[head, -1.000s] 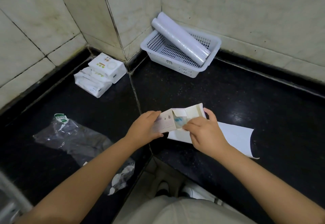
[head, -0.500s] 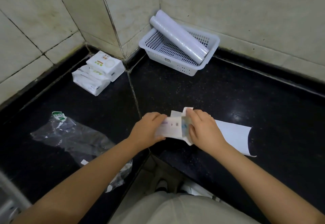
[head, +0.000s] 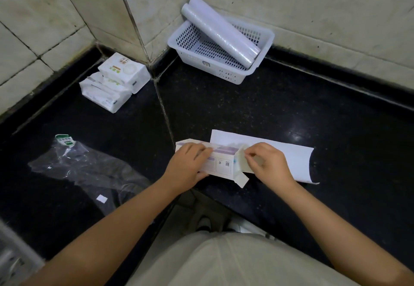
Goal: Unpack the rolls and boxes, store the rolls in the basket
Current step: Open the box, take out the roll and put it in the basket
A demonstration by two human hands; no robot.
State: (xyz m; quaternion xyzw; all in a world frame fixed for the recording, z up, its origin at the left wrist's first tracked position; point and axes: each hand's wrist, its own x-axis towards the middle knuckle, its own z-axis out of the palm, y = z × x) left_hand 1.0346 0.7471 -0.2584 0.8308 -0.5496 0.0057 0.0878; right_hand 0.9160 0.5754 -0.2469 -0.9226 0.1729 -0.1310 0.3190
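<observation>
A long white carton box (head: pixel 220 162) with purple print lies across the black counter in front of me. My left hand (head: pixel 187 168) presses down on its left end. My right hand (head: pixel 266 162) pinches the opened end flap at its right end. Behind the box lies a curled white sheet (head: pixel 291 153). Two white rolls (head: pixel 220 31) rest slanted in the white perforated basket (head: pixel 226 75) in the far corner, their upper ends sticking out over its rim.
Two white tissue packs (head: pixel 116 81) are stacked by the left wall. A crumpled clear plastic bag (head: pixel 83 164) with a green label lies at the left. Tiled walls close the back. The counter's front edge runs just below my hands.
The box has gone from held up in both hands to lying flat on the counter. My right hand moved to its end flap and my left now presses the other end.
</observation>
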